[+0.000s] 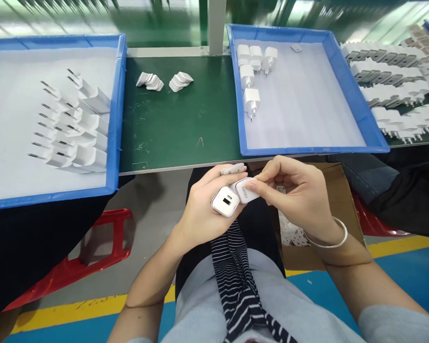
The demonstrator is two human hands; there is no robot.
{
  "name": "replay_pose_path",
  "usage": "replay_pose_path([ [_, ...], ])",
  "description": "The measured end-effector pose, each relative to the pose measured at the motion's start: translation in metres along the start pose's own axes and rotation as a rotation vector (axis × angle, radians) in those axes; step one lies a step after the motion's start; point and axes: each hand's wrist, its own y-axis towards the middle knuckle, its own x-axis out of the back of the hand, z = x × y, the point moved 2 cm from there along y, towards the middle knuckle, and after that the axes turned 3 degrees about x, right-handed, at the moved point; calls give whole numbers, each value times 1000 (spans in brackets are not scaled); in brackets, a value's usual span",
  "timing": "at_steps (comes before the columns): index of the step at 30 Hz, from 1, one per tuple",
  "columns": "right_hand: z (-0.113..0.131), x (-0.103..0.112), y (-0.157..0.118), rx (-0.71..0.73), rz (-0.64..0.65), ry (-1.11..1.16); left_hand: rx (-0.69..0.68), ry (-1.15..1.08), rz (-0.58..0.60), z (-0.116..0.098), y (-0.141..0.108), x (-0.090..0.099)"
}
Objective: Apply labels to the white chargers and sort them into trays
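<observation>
My left hand (203,209) is closed around a white USB charger (225,201), its port end facing up toward me. A small white cap-like piece (233,168) sticks out between the fingers of the same hand. Right beside the charger is another white piece with a printed end face (247,190); my right hand (296,190) pinches it between thumb and fingers. Whether that piece is a whole charger or only a cover, I cannot tell, as the fingers hide its lower part. Both hands are just in front of the table edge, above my lap.
A blue tray (114,119) on the left holds several white chargers, prongs up. Another blue tray (311,151) holds several chargers and one small flat piece (296,47). Two stacks of white caps (150,81) lie on the green table (171,128). Chargers in rows (386,76) stand at right.
</observation>
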Motion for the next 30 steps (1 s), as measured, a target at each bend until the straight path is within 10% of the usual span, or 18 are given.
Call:
replay_pose_path([
  [30, -9, -2, -2, -83, -22, -27, 42, -23, 22, 7, 3, -6],
])
